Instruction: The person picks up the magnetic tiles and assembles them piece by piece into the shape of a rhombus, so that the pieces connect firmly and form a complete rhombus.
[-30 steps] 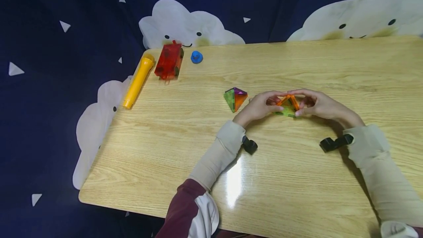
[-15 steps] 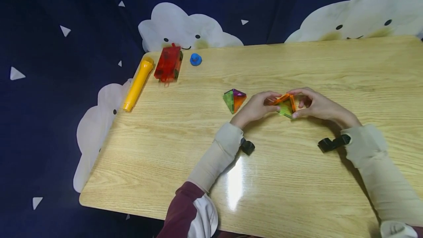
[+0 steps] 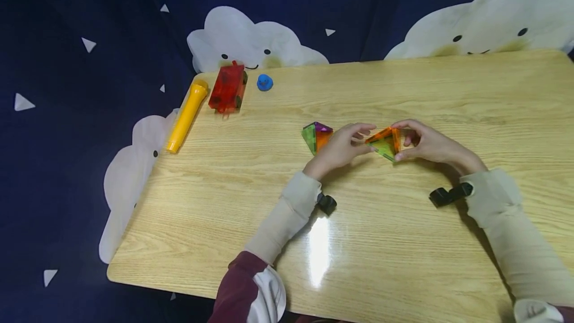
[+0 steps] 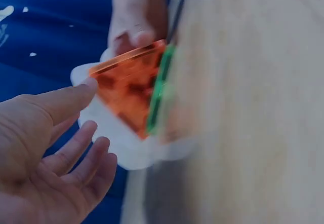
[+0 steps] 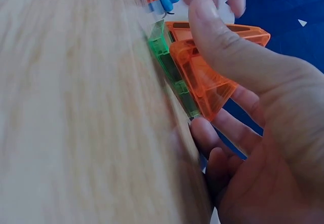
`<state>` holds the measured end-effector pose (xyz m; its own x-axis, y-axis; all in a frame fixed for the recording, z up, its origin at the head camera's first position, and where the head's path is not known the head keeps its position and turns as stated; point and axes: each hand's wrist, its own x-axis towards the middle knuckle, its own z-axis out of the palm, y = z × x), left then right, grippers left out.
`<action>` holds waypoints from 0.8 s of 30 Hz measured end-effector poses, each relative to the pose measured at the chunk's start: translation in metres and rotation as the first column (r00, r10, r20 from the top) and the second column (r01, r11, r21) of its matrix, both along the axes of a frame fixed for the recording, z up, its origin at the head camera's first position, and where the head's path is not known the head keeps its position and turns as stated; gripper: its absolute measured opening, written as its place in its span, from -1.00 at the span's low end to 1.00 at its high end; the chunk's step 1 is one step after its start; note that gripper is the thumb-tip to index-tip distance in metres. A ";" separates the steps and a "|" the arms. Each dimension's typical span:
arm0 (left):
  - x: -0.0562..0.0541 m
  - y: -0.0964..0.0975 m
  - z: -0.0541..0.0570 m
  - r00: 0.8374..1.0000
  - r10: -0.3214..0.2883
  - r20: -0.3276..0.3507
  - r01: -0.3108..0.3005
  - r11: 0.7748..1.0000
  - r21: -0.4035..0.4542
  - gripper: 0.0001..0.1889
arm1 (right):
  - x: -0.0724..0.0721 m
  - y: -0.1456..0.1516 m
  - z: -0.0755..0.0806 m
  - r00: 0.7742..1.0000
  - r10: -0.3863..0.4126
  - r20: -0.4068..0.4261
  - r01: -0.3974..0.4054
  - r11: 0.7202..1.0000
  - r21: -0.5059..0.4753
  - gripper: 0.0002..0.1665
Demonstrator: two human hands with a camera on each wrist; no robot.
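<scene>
My right hand (image 3: 426, 144) pinches a small structure of translucent triangular magnetic tiles (image 3: 385, 148). In the right wrist view its thumb lies on an orange tile (image 5: 195, 77), with fingers behind. Two orange tiles lean over a green tile (image 5: 174, 77) at the base, low at the tabletop. My left hand (image 3: 342, 147) is just left of the structure, fingers spread and loosely bent. One of its fingertips meets or nearly meets the orange tile's corner (image 4: 126, 89) in the left wrist view; contact is unclear. Left of that hand sits a green, orange and purple tile pyramid (image 3: 311, 137), partly covered by the hand.
On the wooden table (image 3: 215, 203), a yellow toy microphone (image 3: 188, 116) lies along the left edge. Beside it are a red translucent toy car (image 3: 228, 88) and a blue rubber duck (image 3: 264, 82). A dark blue cloth with clouds (image 3: 134, 39) hangs behind the table.
My left hand has drawn back left, loosening from the tile structure and covering part of the pyramid. The structure has turned slightly within my right hand, which stays about where it was.
</scene>
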<state>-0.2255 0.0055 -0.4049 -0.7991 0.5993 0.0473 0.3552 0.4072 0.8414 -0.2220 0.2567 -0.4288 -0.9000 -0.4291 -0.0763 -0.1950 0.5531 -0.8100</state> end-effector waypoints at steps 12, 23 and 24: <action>-0.004 -0.062 0.019 0.982 0.187 -0.027 -0.180 0.969 0.169 -0.54 | 0.002 0.001 0.001 0.999 0.029 0.020 -0.028 0.999 -0.019 -0.05; -0.023 -0.113 0.010 0.975 0.218 0.028 -0.220 0.973 0.073 -0.39 | 0.004 0.001 0.007 0.999 0.009 0.048 -0.012 0.997 0.074 -0.04; -0.026 -0.116 0.006 0.976 0.213 0.044 -0.216 0.975 0.052 -0.37 | 0.005 0.000 0.008 0.999 0.003 0.045 -0.006 0.997 0.081 -0.05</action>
<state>-0.2513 -0.1103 -0.3988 -0.9106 0.4110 0.0432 0.2323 0.4226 0.8760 -0.2173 0.2572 -0.4212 -0.8929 -0.4240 -0.1515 -0.1620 0.6164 -0.7706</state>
